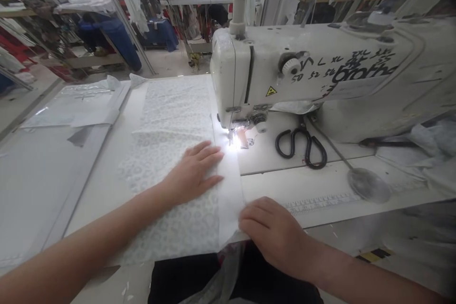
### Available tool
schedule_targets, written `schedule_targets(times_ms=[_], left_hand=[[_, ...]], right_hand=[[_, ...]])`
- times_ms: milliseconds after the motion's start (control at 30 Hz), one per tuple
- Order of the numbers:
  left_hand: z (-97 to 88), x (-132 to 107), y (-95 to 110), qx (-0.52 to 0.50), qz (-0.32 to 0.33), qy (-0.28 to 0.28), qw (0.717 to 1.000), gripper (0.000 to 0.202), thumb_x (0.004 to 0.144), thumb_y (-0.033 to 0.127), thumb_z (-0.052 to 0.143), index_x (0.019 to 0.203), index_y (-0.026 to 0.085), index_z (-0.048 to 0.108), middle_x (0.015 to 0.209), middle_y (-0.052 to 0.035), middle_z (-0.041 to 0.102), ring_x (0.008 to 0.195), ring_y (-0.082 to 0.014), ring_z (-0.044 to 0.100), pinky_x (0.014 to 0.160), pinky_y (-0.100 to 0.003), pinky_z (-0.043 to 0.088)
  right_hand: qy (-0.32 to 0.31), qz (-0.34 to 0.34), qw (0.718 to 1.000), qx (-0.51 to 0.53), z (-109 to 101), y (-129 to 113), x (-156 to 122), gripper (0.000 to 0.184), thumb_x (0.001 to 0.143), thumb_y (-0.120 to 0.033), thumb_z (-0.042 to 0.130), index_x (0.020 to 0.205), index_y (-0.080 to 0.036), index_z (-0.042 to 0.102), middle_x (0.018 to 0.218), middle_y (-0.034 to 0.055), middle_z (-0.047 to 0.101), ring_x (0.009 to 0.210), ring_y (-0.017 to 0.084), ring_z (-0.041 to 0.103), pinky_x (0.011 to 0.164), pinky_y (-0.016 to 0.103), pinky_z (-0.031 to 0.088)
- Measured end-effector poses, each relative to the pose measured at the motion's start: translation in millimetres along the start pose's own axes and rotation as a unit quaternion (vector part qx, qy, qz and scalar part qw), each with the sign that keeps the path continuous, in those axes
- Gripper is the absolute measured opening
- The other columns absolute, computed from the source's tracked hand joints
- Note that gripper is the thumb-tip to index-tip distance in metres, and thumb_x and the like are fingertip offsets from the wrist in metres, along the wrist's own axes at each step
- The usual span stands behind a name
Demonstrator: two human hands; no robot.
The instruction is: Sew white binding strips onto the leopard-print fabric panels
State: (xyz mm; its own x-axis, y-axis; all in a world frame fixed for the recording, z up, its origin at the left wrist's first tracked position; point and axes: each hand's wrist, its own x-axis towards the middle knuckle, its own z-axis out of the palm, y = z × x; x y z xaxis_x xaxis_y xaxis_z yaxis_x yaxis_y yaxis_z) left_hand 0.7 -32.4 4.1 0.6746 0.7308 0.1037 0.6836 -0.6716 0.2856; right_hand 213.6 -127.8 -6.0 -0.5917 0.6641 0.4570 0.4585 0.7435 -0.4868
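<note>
A pale leopard-print fabric point(178, 223) with a plain white strip point(230, 199) along its right side lies on the machine table and hangs over the front edge. My left hand point(194, 171) rests flat on it, fingers spread, just left of the lit needle area. At the table's front edge my right hand point(269, 223) is closed, pinching the strip's near right corner. The white sewing machine point(231, 66) stands over the strip's right side, its presser foot point(232, 137) partly lost in the glare of the lamp.
Black-handled scissors point(301, 147) lie under the machine arm. A round disc on a stalk point(368, 184) stands near a printed ruler scale point(320, 204). Papers and plastic sleeves point(78, 99) cover the left side. Fabric is bunched at far right point(409, 156). Behind, people sit at other machines.
</note>
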Motion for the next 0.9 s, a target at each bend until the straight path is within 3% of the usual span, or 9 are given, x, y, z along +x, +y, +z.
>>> schedule_targets(times_ms=[167,233,367,500,700,800,900], left_hand=[[10.3,-15.7,34.1,-0.074,-0.020,0.019,0.997,0.039,0.091,0.024,0.040,0.129,0.020,0.038,0.137,-0.0081,0.042,0.133,-0.0241,0.027,0.105,-0.050,0.033],[14.3,-19.9,39.1,-0.099,-0.041,0.020,0.994,0.041,0.091,0.024,0.040,0.131,0.021,0.034,0.136,-0.0081,0.043,0.133,-0.0235,0.027,0.104,-0.050,0.034],[14.7,-10.4,22.6,-0.081,-0.060,0.001,0.995,0.040,0.089,0.030,0.044,0.128,0.022,0.037,0.135,-0.0068,0.045,0.132,-0.0264,0.028,0.103,-0.056,0.031],[10.1,6.3,2.4,-0.061,-0.041,0.005,0.997,0.039,0.088,0.035,0.046,0.124,0.021,0.041,0.135,-0.0070,0.045,0.132,-0.0273,0.028,0.103,-0.055,0.030],[6.2,26.3,-18.7,-0.038,-0.003,0.039,0.999,0.041,0.086,0.034,0.049,0.123,0.019,0.041,0.132,-0.0082,0.047,0.130,-0.0280,0.029,0.104,-0.050,0.031],[1.7,40.4,-31.0,-0.034,0.008,0.063,0.997,0.035,0.085,0.031,0.050,0.117,0.019,0.044,0.122,-0.0083,0.052,0.123,-0.0262,0.037,0.102,-0.047,0.034],[-4.7,51.9,-37.8,-0.026,-0.001,0.073,0.997,0.022,0.083,0.032,0.053,0.099,0.017,0.051,0.101,-0.0070,0.057,0.109,-0.0249,0.048,0.093,-0.046,0.042]], right_hand=[[-0.004,-0.022,0.999,-0.033,-1.8,17.7,15.7,0.025,0.085,-0.001,0.038,0.077,-0.014,0.058,0.077,0.0065,0.063,0.073,0.017,0.051,0.066,0.030,0.044],[0.002,-0.026,0.999,-0.044,-2.2,25.1,22.1,0.025,0.084,-0.002,0.038,0.075,-0.014,0.058,0.075,0.0066,0.062,0.071,0.017,0.050,0.065,0.030,0.044],[0.012,-0.034,0.997,-0.064,-3.2,38.7,34.9,0.025,0.084,-0.002,0.039,0.072,-0.013,0.058,0.070,0.0064,0.061,0.067,0.017,0.049,0.062,0.029,0.042],[0.000,-0.029,0.997,-0.065,-4.9,50.9,46.5,0.026,0.086,-0.005,0.038,0.073,-0.014,0.059,0.069,0.0054,0.061,0.066,0.016,0.050,0.061,0.029,0.042],[0.038,-0.040,0.995,-0.084,-2.8,70.4,61.9,0.026,0.087,-0.007,0.039,0.072,-0.015,0.059,0.069,0.0049,0.062,0.066,0.016,0.050,0.062,0.028,0.041],[0.039,-0.052,0.993,-0.098,-1.6,81.7,71.3,0.027,0.088,-0.009,0.039,0.072,-0.016,0.059,0.069,0.0036,0.062,0.065,0.015,0.051,0.063,0.028,0.042],[0.035,-0.059,0.992,-0.110,-2.7,91.0,79.4,0.026,0.089,-0.010,0.040,0.073,-0.016,0.060,0.072,0.0035,0.064,0.068,0.016,0.053,0.064,0.028,0.042]])
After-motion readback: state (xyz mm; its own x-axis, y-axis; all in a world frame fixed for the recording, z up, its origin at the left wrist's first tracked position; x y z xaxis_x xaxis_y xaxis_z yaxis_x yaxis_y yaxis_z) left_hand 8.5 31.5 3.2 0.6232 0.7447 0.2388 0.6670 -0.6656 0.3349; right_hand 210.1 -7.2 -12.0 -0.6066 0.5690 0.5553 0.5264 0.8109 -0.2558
